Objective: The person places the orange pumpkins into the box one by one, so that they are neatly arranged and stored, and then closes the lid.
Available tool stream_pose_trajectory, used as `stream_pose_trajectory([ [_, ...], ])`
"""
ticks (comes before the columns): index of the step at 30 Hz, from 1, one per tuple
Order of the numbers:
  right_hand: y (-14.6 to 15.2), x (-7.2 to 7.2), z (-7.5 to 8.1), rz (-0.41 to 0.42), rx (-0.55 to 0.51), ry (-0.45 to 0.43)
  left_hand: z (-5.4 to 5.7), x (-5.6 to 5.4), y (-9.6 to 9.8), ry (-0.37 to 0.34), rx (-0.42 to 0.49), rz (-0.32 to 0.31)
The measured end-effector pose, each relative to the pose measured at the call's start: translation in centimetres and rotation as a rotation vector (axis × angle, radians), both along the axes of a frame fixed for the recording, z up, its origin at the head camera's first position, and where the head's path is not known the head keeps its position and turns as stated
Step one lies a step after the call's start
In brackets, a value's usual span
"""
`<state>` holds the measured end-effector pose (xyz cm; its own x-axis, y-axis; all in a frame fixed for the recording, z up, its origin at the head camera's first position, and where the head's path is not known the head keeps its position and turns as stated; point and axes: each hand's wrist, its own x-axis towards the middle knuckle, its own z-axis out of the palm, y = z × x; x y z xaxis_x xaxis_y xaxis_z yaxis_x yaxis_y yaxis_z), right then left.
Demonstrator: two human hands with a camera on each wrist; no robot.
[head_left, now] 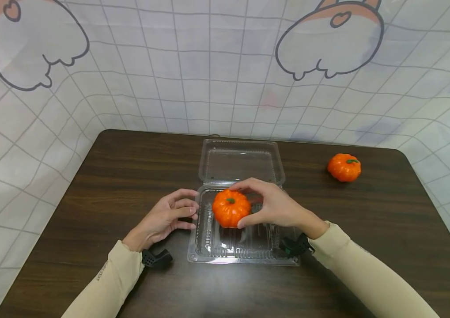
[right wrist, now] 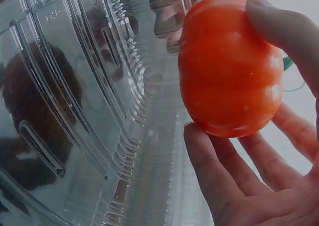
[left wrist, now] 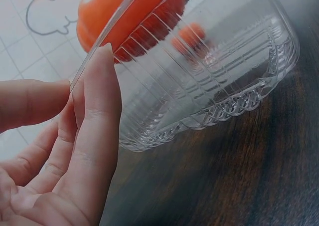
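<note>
My right hand grips an orange toy pumpkin with a green stem, thumb on one side and fingers on the other. It is held above the left part of a clear plastic clamshell container, and the right wrist view shows a gap between the pumpkin and the ribbed base. At the container's left edge, my left hand pinches the thin rim between thumb and fingers, as the left wrist view shows. The container's hinged lid lies open toward the back.
A second orange pumpkin sits on the dark wooden table at the back right. Behind the table hangs a white grid-patterned cloth with cartoon drawings. Each wrist wears a small black camera.
</note>
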<state>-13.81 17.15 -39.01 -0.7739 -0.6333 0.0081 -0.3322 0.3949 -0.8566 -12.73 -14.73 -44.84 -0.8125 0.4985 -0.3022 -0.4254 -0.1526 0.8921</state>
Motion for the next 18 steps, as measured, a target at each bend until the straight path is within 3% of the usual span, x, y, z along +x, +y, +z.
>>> stream_pose_trajectory([
  [10, -1.0, -0.9, -0.4, 0.067, 0.016, -0.053, 0.1, 0.0, -0.1, -0.012, -0.006, 0.002],
  [18, -1.7, -0.9, -1.2, 0.122, 0.049, -0.086, -0.2, 0.0, -0.2, -0.015, 0.006, -0.002],
])
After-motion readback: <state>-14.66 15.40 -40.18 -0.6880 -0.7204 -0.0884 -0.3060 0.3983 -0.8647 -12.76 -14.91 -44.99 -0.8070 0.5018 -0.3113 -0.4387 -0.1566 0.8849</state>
